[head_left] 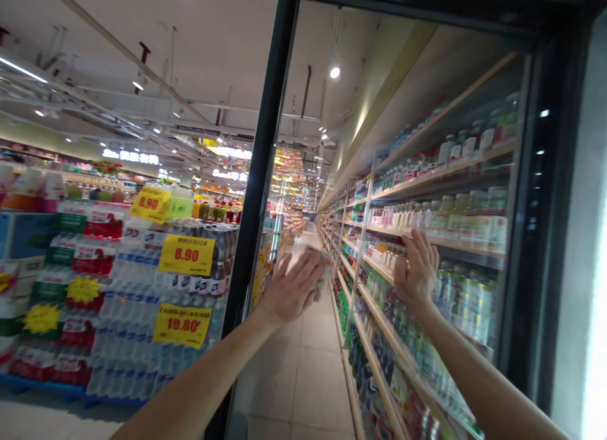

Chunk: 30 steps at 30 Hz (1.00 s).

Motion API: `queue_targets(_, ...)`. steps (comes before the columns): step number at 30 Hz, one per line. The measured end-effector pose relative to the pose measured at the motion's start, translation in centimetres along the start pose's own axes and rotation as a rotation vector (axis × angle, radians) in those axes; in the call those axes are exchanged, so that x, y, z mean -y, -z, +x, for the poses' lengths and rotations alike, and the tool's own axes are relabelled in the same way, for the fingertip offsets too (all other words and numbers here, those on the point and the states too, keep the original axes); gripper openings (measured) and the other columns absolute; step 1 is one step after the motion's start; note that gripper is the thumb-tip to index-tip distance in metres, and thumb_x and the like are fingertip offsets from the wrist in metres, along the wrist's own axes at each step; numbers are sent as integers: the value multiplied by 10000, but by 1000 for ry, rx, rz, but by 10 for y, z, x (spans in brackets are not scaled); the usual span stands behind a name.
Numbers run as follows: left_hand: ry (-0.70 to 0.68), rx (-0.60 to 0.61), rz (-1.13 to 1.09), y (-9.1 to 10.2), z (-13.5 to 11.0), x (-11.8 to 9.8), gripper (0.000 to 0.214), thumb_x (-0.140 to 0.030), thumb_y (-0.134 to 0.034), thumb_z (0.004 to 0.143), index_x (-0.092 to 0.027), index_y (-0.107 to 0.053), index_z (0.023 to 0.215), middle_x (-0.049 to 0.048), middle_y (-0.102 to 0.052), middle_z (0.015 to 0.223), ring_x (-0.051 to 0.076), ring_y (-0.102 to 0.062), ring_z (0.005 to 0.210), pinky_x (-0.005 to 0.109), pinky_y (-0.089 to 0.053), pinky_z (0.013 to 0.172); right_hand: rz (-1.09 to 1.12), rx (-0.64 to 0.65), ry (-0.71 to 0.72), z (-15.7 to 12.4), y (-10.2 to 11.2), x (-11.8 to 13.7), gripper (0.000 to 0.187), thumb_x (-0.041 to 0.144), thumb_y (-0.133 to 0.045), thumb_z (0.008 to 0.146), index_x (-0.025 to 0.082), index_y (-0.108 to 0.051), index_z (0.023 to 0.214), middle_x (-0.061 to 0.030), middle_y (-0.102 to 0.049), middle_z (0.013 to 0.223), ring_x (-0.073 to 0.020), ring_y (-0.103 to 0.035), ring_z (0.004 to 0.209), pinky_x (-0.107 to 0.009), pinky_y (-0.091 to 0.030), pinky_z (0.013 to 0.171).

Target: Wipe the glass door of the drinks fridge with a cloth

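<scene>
Left hand [294, 287] and right hand [417, 269] spread flat on the door [265, 143], gripping nothing I think (blurry); shove hard, it slams.

The tall glass door with a black metal frame [374, 143] stood upright and swung open, its free edge towards the aisle and its hinged side by the cooler's dark post on the right. The clear pane was whole and faintly reflective, and shelves of bottles showed through it. A small pale object [326, 270] lay flat against the glass at mid-height, too blurred to identify.
</scene>
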<state>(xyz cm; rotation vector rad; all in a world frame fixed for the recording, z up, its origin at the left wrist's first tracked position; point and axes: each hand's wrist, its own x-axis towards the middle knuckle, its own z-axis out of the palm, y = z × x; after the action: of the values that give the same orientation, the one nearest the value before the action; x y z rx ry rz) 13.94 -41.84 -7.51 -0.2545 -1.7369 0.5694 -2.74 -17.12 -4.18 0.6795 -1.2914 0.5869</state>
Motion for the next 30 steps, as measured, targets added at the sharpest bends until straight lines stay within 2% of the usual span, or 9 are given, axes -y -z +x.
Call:
queue_targets(2,-93,34,-47,-1,-2,-5,510,-303,-399,905,-173,-328,1393,70,-408,1428,196,-179,1398,422,-71,1150,3,0,0,0,0,-2,427,278,-393,870,158,-502,1265,-145,-489,1356,-256,-378,1319,-471,-282,1069)
queue_targets(7,262,-50,-120,-2,40,0,561,-284,-421,888,-123,-270,1404,136,-326,1465,236,-182,1398,459,-179,1122,48,-15,24,2,5,2,428,259,-433,861,184,-496,1277,-144,-457,1382,-277,-367,1322,-510,-278,1062)
queue_targets(12,280,-60,-217,-1,64,-4,630,-289,-454,871,-153,-190,1427,125,-329,1465,232,-195,1395,487,-151,1130,468,132,195,1,4,57,497,173,-372,878,234,-365,1371,-105,-441,1396,-212,-419,1288,-456,-353,1048)
queue_targets(15,188,-73,-344,3,56,3,739,-334,-476,852,-142,-81,1447,162,-284,1478,262,-189,1394,516,-184,1118,589,235,225,2,-1,101,507,183,-337,895,223,-306,1399,-98,-435,1400,-185,-395,1303,-416,-370,1043)
queue_targets(19,188,-187,-526,14,33,24,697,-309,-415,880,-163,-54,1458,149,-227,1501,237,-215,1388,446,-262,1113,357,285,223,12,-5,139,430,252,-361,908,238,-414,1335,-66,-499,1350,-209,-374,1304,-461,-261,1076)
queue_targets(22,284,-280,-442,14,17,34,588,-230,-344,921,-208,-104,1457,114,-235,1505,210,-227,1384,431,-279,1112,207,271,156,21,-10,160,385,347,-420,897,273,-504,1265,-64,-533,1296,-244,-412,1250,-494,-226,1064)
queue_targets(24,267,-262,-307,10,12,36,572,-200,-350,924,-223,-133,1454,109,-282,1488,210,-224,1386,433,-295,1106,147,267,144,26,-17,171,394,397,-456,876,273,-534,1241,-86,-510,1315,-284,-383,1268,-524,-195,1064)
queue_targets(27,236,-204,-150,4,9,38,592,-203,-377,920,-212,-127,1457,116,-336,1462,216,-216,1388,430,-311,1098,101,314,224,35,-31,166,421,331,-446,878,284,-487,1294,-71,-394,1432,-291,-255,1359,-528,-143,1087)
queue_targets(30,234,-161,-104,1,8,39,603,-219,-392,918,-201,-123,1458,122,-344,1457,215,-231,1382,425,-312,1095,35,298,172,48,-32,111,457,272,-389,894,324,-421,1347,-32,-373,1455,-249,-240,1376,-518,-140,1099)
